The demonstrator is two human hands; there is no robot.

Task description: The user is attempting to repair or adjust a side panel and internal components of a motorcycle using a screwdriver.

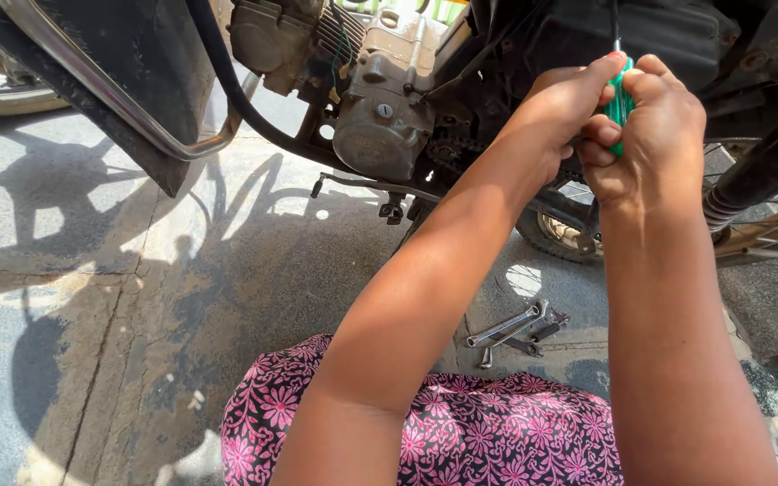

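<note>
Two hands clamped on one screwdriver (620, 101): right hand (650, 135) fisted around green handle, left hand (562, 112) closed over it from beside, thumb on top. Light, rigid tool; smooth plastic probably slippery, best gripped mid-handle. Shaft pointing up into dark bodywork of motorcycle (587, 36). Engine (380, 108) left of hands. Spanners (515, 328) on pavement (137, 297) below, well apart.

The motorcycle engine (380, 99) sits at top centre, with the crash guard bar (128, 117) to its left and the rear shock absorber (758, 175) to its right. Both hands, left hand (558, 112) beside right hand (655, 135), close on a screwdriver (620, 103) right of the engine. Wrenches (515, 328) lie on the pavement (92, 315) below, between the forearms
</note>
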